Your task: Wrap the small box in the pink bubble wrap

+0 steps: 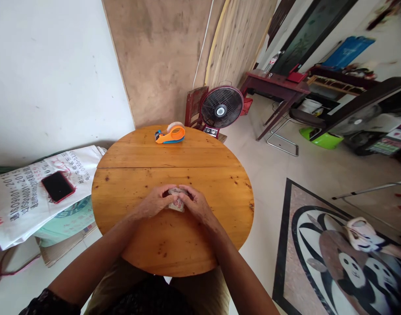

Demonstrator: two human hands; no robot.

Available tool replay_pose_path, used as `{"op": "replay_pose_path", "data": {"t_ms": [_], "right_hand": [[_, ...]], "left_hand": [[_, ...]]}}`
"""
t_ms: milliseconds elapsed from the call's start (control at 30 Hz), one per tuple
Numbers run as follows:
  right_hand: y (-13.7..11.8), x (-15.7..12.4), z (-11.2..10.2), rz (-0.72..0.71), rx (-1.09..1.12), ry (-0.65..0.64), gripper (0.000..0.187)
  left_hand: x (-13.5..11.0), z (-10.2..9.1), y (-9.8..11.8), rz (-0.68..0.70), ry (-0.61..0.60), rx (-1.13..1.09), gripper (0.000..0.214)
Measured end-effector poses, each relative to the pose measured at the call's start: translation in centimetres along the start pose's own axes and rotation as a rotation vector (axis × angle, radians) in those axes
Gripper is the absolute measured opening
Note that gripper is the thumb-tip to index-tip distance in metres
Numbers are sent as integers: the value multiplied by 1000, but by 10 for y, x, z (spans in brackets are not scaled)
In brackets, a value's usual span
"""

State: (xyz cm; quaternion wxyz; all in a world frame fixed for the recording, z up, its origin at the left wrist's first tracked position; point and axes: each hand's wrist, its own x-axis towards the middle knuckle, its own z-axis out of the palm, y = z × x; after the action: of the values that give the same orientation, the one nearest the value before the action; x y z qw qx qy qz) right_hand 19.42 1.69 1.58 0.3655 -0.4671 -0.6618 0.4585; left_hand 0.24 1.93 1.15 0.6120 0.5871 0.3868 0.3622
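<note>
Both hands meet over the middle of a round wooden table (137, 232). My left hand (158, 200) closes on the left side of a small stack of playing cards (177, 205), thumb on the near side. From the other side, my right hand (194, 202) grips the same stack, its fingers curled over the far edge. Part of the cards shows below the thumbs, with reddish and pale printing; the rest is hidden by the fingers. Whether the lowest cards rest on the wood, I cannot tell.
An orange and blue tape dispenser (170, 133) sits at the table's far edge. Behind it stands a fan (221, 107). At left, a phone (57, 187) lies on a white printed sack (21, 192). Someone's shoe (364, 235) shows at right.
</note>
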Motion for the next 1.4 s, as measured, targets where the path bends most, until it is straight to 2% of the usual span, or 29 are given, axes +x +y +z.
{"op": "replay_pose_path", "data": {"t_ms": [100,267,600,767,933,1167,1267,1400], "right_hand": [[2,-3,-1,58,113,6,37],[2,-1,-2,62,163,55,34],[-2,33,-7,32,-11,61,15],[-5,39,-7,26,-29,103,14],[-6,37,-6,24,-33,88,15],[-12,25,-5,-6,-80,82,16],[-13,15,-4,-63,-173,90,15],[-9,3,-2,-205,-356,111,17]], "left_hand": [[1,-1,-1,-23,15,37,52],[4,-3,-7,-47,25,14,49],[10,-3,-7,-39,-8,-47,52],[15,-3,-5,-73,-6,-54,47],[15,-4,0,-39,-28,-11,45],[13,-6,2,-85,-30,6,41],[12,-5,1,-73,-15,15,42],[9,-1,3,-36,24,74,41]]}}
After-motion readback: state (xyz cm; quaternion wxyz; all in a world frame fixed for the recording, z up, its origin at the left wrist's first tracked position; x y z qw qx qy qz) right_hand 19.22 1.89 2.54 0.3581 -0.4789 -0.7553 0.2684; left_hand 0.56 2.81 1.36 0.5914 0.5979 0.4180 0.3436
